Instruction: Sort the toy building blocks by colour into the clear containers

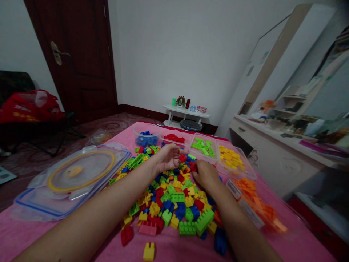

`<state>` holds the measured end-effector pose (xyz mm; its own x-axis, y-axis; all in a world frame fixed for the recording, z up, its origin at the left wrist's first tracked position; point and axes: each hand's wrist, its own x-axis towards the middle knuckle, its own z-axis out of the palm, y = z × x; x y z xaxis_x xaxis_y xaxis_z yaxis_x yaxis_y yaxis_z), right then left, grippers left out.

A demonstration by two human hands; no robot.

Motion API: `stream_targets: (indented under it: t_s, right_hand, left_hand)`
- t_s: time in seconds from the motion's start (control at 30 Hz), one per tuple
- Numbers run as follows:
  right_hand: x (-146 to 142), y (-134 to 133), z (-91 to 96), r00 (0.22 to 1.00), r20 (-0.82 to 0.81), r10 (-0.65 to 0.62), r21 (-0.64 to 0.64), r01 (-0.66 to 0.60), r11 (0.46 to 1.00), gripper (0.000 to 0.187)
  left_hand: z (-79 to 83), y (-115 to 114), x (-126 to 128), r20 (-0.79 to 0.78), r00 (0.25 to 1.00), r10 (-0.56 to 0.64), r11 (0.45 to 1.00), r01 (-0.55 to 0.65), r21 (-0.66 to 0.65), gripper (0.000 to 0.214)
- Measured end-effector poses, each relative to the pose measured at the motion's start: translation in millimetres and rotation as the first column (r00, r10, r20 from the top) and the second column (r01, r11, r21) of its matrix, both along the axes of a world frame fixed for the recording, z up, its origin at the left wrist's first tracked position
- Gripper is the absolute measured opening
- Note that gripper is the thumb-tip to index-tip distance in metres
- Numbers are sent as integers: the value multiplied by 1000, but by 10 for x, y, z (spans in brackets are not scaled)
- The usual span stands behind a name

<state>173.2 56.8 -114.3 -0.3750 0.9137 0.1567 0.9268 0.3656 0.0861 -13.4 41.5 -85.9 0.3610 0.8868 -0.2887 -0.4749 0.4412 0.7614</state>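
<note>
A heap of toy building blocks [177,197] in red, yellow, green and blue spreads over the middle of the table. Over its far part is my left hand [168,158], palm turned to the right, fingers loosely bent and no block visible in it. A red block [182,158] lies just beyond those fingertips. My right hand [206,175] reaches into the right side of the heap, its fingers closed at another red block [192,166]; the fingertips are partly hidden. Closest to me, a single yellow block [148,251] lies apart from the heap.
Clear containers hold sorted blocks: a blue tub [146,139], a red tub [176,139], a green tub [203,146], a yellow tub [231,159] and an orange tub [257,203] beside my right forearm. Stacked lids [79,174] lie left on the pink cloth [174,245].
</note>
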Motion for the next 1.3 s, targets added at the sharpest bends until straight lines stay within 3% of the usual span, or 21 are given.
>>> stream_targets:
  t_s: [0.1, 0.23, 0.33, 0.43, 0.5, 0.6, 0.67, 0.77, 0.87, 1.0, 1.07, 1.13, 1.23, 1.3]
  right_hand:
    - [34, 23, 37, 999, -51, -10, -5, 9, 1000, 21]
    - [26, 32, 184, 946, -324, 2, 15, 3, 1000, 19]
    - [-65, -25, 306, 797, -588, 141, 80, -116, 990, 24]
    - [-126, -89, 397, 651, -727, 220, 75, -243, 967, 32]
    - [-89, -97, 431, 691, -697, 193, 33, -239, 971, 25]
    - [51, -60, 416, 900, -424, 102, -93, -155, 984, 13]
    - [134, -32, 365, 984, -172, 47, -197, -81, 977, 16]
    - [169, -23, 296, 999, 38, 13, -264, -2, 964, 20]
    - [114, -67, 320, 999, -17, 52, -240, -54, 969, 17]
    - [-26, -204, 420, 961, -197, 195, -254, -242, 936, 22]
    - [-109, -289, 432, 954, -182, 240, -278, -284, 918, 20]
    - [-180, -359, 411, 972, -90, 218, -275, -235, 932, 20]
    - [-211, -388, 368, 985, 0, 170, -251, -164, 954, 18]
    - [-167, -344, 357, 980, -73, 185, -280, -198, 939, 12]
  left_hand:
    - [-35, 35, -12, 26, 999, -29, 1000, 28, 7, 22]
    - [-57, 8, 33, -58, 998, -16, 1000, 16, 7, 14]
    - [-41, -40, 67, -125, 992, -10, 999, 16, 45, 31]
    - [-22, -56, 72, -96, 990, -101, 994, 105, 41, 44]
    - [-28, -41, 60, -92, 989, -116, 993, 119, 29, 41]
    - [-65, -11, 37, -267, 964, -19, 990, 55, 131, 32]
    - [-94, -7, 23, -490, 868, 83, 948, 83, 307, 28]
    - [-111, -43, 7, -790, 561, 246, 812, 326, 484, 24]
    - [-94, -116, 22, -896, 231, 379, 757, 480, 444, 22]
    - [-62, -216, 104, -889, 7, 457, 746, 541, 388, 19]
    - [-55, -250, 146, -879, -61, 472, 734, 580, 354, 17]
    - [-54, -264, 162, -876, -81, 475, 730, 592, 341, 18]
    - [-61, -228, 120, -894, -23, 447, 739, 573, 354, 15]
    - [-69, -171, 60, -909, 57, 414, 743, 556, 373, 12]
